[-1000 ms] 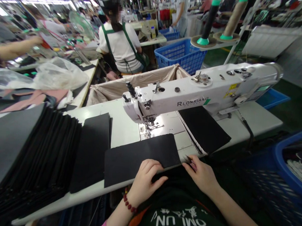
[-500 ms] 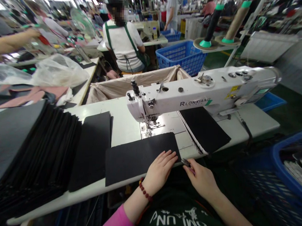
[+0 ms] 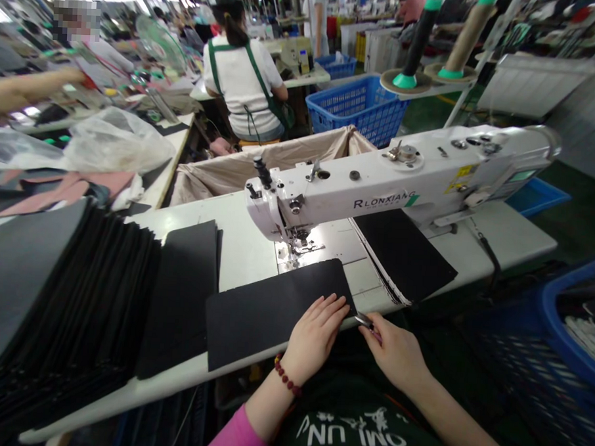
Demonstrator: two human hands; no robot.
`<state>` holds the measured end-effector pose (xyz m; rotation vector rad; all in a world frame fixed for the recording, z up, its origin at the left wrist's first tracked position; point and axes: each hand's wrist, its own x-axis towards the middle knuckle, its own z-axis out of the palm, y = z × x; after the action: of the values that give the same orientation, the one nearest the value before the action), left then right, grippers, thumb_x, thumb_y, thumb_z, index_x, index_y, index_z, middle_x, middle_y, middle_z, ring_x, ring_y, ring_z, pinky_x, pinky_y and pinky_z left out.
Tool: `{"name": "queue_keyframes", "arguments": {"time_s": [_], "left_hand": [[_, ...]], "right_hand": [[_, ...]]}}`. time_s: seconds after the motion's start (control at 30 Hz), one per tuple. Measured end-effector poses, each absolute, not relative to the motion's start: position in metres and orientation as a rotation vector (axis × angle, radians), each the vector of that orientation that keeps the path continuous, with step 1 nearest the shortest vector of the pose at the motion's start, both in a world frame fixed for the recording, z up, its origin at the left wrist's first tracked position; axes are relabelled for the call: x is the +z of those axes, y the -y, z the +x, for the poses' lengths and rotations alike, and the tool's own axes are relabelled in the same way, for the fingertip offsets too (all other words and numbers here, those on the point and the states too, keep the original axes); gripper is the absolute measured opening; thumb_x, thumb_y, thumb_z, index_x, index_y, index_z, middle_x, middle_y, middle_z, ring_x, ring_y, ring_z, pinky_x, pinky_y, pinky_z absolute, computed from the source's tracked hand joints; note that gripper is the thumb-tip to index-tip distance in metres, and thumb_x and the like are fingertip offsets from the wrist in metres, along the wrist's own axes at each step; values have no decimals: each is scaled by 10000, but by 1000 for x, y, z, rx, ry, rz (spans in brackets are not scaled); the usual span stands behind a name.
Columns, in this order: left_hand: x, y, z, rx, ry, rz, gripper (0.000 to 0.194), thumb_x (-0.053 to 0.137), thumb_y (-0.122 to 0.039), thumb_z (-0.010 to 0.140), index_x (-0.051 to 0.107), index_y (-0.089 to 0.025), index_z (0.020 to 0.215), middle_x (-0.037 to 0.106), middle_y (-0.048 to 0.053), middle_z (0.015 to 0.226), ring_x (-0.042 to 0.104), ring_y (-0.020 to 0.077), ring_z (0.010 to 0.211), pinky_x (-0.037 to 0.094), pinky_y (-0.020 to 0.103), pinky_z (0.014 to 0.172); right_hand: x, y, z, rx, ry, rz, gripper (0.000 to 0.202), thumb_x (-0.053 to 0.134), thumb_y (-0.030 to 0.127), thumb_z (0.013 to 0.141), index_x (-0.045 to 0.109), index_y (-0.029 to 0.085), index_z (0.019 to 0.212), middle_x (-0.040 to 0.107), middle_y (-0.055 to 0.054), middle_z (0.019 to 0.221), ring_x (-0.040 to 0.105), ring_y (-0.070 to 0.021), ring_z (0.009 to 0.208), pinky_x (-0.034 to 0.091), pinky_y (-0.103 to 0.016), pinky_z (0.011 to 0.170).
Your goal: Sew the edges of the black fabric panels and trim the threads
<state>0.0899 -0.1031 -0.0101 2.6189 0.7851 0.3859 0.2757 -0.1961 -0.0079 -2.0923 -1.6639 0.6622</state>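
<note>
A black rectangular panel (image 3: 268, 314) lies flat at the table's front edge, below the needle area of a white sewing machine (image 3: 378, 180). My left hand (image 3: 317, 332) rests palm down on its right part, fingers stretched out. In my right hand (image 3: 388, 348) are small metal snips (image 3: 365, 320), their tips at the panel's lower right corner. Left of this panel lie another black panel (image 3: 183, 290) and a tall stack of black pieces (image 3: 97, 293). More black pieces with pale edges (image 3: 402, 250) lie right of the needle, partly under the machine arm.
A cloth-lined bin (image 3: 221, 173) stands behind the table, with a blue basket (image 3: 356, 107) beyond it. Another blue basket (image 3: 543, 339) is at my right. Thread cones (image 3: 417, 47) stand at the back. A person (image 3: 247, 83) sits ahead; an arm (image 3: 32, 90) reaches in at left.
The snips have shifted slightly left, closer onto the panel's corner. My left hand stays flat in nearly the same place. The arm at far left has moved slightly right.
</note>
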Motion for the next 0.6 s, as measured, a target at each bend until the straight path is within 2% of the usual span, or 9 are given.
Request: {"name": "queue_keyframes", "arguments": {"time_s": [0.6], "left_hand": [[-12,101,92,416,-795,2601,410,434,-149,962,477,-266,1352,492,-11,1430,376,167,1367,287,413,1167]], "right_hand": [[-11,196,278,648,1664,-2093,140,461,329,957,571,260,1009,658,36,761,626,-158,651,342,-253,563]]}}
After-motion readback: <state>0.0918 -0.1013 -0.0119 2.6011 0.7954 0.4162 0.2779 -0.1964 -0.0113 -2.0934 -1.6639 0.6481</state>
